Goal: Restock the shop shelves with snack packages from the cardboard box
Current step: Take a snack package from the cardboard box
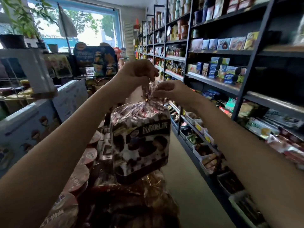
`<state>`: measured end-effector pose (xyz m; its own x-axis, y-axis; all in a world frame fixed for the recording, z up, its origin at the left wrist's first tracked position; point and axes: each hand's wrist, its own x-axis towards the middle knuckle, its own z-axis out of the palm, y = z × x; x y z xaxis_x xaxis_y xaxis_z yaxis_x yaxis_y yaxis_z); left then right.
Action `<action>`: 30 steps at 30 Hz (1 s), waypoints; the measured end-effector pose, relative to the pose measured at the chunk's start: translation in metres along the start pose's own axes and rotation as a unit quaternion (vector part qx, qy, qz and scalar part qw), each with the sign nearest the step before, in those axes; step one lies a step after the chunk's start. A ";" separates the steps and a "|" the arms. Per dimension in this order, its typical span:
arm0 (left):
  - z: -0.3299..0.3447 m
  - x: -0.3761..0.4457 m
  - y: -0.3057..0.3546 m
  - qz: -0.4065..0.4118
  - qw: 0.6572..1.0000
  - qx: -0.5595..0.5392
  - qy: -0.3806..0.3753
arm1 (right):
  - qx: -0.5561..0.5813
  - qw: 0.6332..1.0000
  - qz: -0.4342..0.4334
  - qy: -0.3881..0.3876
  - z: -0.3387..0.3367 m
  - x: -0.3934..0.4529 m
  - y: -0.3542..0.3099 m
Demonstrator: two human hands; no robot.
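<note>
Two hands hold one package. Left hand [139,72] pinches the gathered top of the clear crinkled cellophane snack bag with dark printed panel [141,139]; right hand [169,90] pinches the same twisted neck just below, beside the gold tie [146,99]. Bag hangs upright in mid-air over the aisle, above more wrapped stock [131,203], left of the dark metal shelving [213,83]. Judgement: film is thin, slippery and tear-prone; contents appear bulky and crushable. Support the base when placing; carry by the tied neck only briefly.
</note>
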<state>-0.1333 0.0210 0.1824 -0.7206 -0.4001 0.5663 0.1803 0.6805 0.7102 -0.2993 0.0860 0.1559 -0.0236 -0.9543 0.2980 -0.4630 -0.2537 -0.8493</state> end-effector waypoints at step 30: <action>0.742 0.020 0.360 0.115 0.882 -0.148 -0.433 | -0.345 0.569 0.407 0.626 -0.336 -0.809 -0.163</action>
<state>-0.5797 0.7139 0.1389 -0.8602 0.4335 0.2685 0.4622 0.4404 0.7697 -0.5029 0.9528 0.1995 -0.8915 0.2576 0.3727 -0.0754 0.7269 -0.6826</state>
